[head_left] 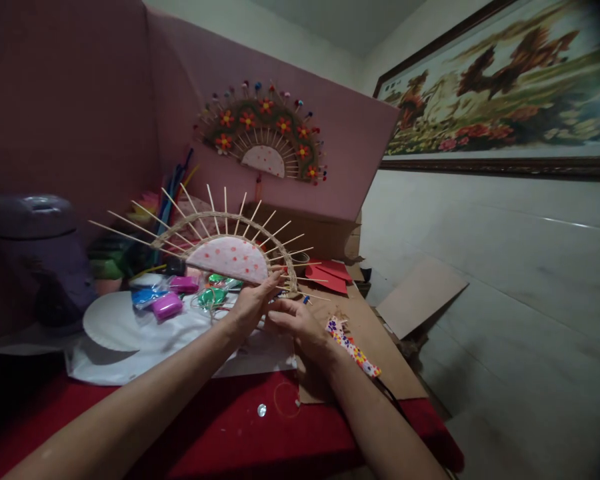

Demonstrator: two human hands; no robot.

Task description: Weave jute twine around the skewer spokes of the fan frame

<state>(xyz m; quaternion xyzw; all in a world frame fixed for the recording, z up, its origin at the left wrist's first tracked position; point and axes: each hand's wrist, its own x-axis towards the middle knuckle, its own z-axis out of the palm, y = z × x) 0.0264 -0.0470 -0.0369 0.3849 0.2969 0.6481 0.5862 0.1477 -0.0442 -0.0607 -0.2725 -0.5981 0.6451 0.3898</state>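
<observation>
My left hand grips the lower right corner of a fan-shaped craft, tilted above the table. A white paper half-disc with red dots forms its base, and thin wooden sticks radiate from it. A band of brown twine arches across the sticks. Just below the band's right end, my right hand has its fingers curled in close to my left. Whatever its fingertips pinch is hidden.
A finished-looking fan with orange flowers leans on a pink board. Clay packets and a paper plate lie left, beside a purple flask. Cardboard carries a floral strip and red paper.
</observation>
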